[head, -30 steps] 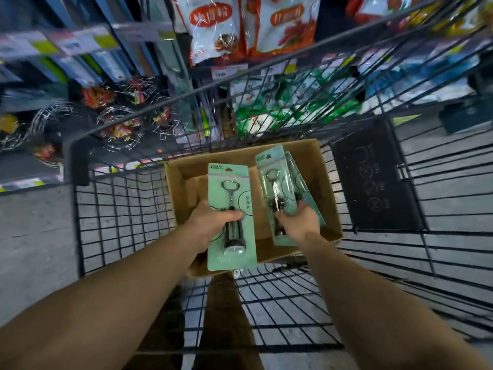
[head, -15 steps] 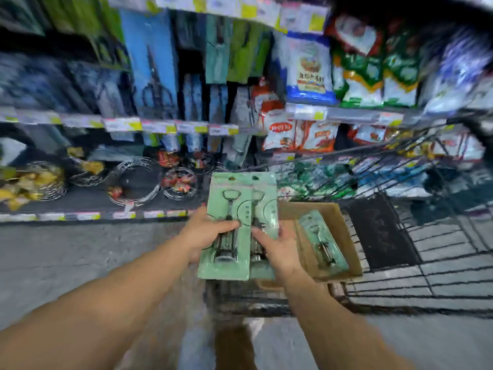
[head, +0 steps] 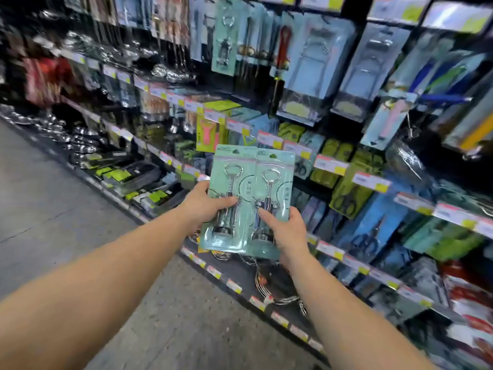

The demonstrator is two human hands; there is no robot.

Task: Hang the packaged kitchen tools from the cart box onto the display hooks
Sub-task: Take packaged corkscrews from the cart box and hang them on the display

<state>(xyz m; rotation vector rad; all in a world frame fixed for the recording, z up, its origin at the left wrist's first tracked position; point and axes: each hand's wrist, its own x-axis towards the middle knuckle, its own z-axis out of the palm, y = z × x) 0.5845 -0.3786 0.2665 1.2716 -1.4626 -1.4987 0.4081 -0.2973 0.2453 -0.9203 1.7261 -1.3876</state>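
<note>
Two mint-green carded corkscrew packs are held up side by side in front of the display shelves. My left hand (head: 204, 205) grips the left pack (head: 230, 172) by its lower left side. My right hand (head: 289, 232) holds the right pack (head: 277, 169) from below, its left edge tucked behind the left pack. A matching mint-green corkscrew pack (head: 223, 36) hangs on a hook high on the wall. The cart and its box are out of view.
Shelves with hooks full of packaged kitchen tools (head: 317, 60) fill the right and top, with price-label rails (head: 330, 164) along each level. Wire racks (head: 272, 284) lie on the bottom shelf. Grey floor (head: 53, 209) runs along the left.
My view swung up and left from the cart box to the display wall. Both hands lifted the two packs from over the box and brought them together in front of the shelves.
</note>
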